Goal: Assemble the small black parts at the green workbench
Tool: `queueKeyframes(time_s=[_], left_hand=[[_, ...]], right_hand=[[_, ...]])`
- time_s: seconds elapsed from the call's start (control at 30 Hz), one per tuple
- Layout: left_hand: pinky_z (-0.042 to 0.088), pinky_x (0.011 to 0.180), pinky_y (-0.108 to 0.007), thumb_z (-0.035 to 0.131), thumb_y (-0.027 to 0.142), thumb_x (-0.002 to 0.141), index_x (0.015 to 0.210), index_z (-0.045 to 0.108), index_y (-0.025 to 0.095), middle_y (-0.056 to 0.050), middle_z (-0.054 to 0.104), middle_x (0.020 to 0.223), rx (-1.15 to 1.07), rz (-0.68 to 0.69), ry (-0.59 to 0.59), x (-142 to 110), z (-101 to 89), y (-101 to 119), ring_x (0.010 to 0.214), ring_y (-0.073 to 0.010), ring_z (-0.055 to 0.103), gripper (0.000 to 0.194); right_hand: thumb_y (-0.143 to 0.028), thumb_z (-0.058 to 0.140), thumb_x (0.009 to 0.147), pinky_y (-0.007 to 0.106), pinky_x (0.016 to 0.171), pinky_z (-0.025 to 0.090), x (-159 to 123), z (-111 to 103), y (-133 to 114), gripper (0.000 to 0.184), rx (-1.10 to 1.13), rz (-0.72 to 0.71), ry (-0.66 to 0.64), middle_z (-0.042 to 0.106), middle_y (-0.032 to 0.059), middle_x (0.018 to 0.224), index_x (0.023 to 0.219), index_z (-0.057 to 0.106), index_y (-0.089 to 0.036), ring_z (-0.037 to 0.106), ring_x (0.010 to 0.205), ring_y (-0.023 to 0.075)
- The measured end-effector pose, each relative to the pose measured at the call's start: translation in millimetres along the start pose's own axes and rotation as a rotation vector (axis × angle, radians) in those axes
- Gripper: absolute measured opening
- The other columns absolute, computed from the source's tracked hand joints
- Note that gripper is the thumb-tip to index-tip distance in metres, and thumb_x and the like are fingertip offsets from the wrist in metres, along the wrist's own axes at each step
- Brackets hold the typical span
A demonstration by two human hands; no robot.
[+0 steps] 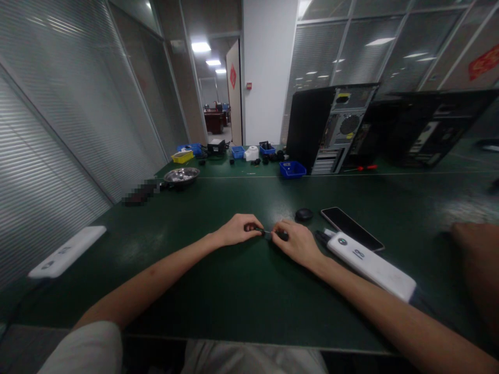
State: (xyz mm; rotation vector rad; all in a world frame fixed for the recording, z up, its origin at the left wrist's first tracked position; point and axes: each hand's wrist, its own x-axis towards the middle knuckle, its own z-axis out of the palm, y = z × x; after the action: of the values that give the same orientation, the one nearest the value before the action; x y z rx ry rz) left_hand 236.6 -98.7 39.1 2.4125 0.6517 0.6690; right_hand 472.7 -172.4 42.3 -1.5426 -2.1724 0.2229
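Observation:
Both my hands meet over the green table [218, 296], close in front of me. My left hand [239, 229] is closed, with thumb and fingers pinching a small black part [255, 228] whose exact kind I cannot make out. In my right hand [298, 241] is a small black-handled tool [281, 236], partly hidden by the fingers. A thin metallic piece [267, 235] bridges the gap between the two hands, touching or nearly touching the black part. Just beyond my right hand lies a rounded black object [304, 214].
Right of my hands lie a phone [351, 227] and a white power strip-like device [370, 265] with a cable. A similar white device [68, 252] is at left. Farther back stand a metal bowl [182, 176], a blue bin [292, 170] and a computer case [331, 127]. Someone's arm [477, 259] shows at right.

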Motion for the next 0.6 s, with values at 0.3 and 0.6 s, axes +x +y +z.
queueKeyframes(time_s=[0.3,0.6], left_hand=[[0.050,0.093,-0.032,0.066,0.029,0.093,0.107,0.076,0.020,-0.007,0.072,0.108,-0.062,0.104,-0.017,-0.3,0.9,-0.1,0.101,-0.0177,0.067,0.019],[0.051,0.092,-0.034,0.065,0.029,0.094,0.116,0.074,0.021,-0.007,0.072,0.110,-0.068,0.078,0.027,-2.0,1.5,-2.5,0.100,-0.0180,0.067,0.025]], right_hand=[[-0.039,0.050,0.100,0.027,0.073,0.043,-1.8,-1.9,-1.5,0.022,0.041,-0.095,-0.054,0.065,0.0023,0.099,0.102,0.067,-0.024,0.061,0.081,0.0156],[-0.044,0.043,0.104,0.027,0.074,0.045,-3.0,-0.7,-1.0,0.029,0.059,-0.120,-0.042,0.064,0.0040,0.105,0.107,0.063,-0.024,0.062,0.083,0.0158]])
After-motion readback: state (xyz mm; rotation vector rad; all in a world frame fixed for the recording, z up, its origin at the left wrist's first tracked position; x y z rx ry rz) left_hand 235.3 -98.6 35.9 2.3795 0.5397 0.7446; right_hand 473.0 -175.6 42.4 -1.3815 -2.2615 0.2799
